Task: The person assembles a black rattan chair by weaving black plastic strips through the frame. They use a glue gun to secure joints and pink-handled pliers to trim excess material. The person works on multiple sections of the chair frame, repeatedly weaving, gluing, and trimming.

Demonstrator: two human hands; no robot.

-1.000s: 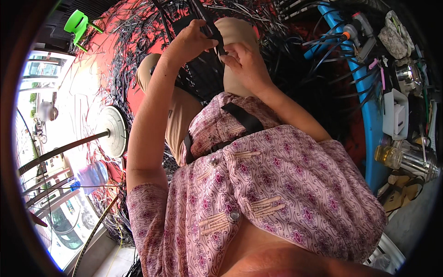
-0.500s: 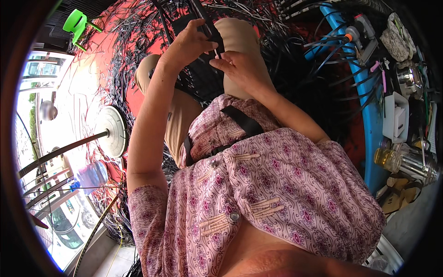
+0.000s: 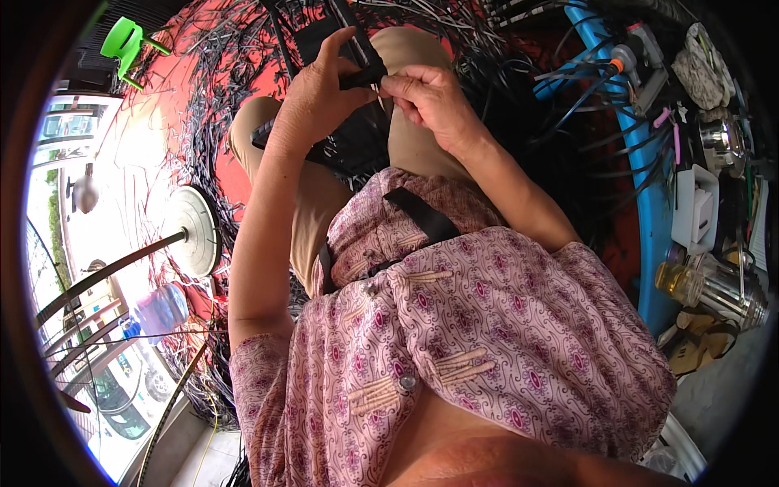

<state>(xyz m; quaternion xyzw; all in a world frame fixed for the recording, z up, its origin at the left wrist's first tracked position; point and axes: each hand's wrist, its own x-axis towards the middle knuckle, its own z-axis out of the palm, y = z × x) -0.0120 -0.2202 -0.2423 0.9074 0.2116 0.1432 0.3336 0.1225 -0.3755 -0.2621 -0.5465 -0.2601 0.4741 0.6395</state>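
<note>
A dark black piece with long straight edges stands between my knees, its lower part a black panel over my lap. My left hand is closed round a short black bar-like part of it, thumb below and index finger raised. Right beside it, my right hand pinches at the end of that part, thumb and fingertips pressed together. A thin pale sliver shows by the fingertips; what the pinch holds is too small to make out.
Loose black strips litter the red floor. On the right stand a blue plastic bench, a power tool, a white box and a jar of yellow liquid. A round grey lid and green chair are on the left.
My right hand has turned and risen, its fingers now pinched against the black part. The left hand has shifted slightly left and down, its index finger still raised.
</note>
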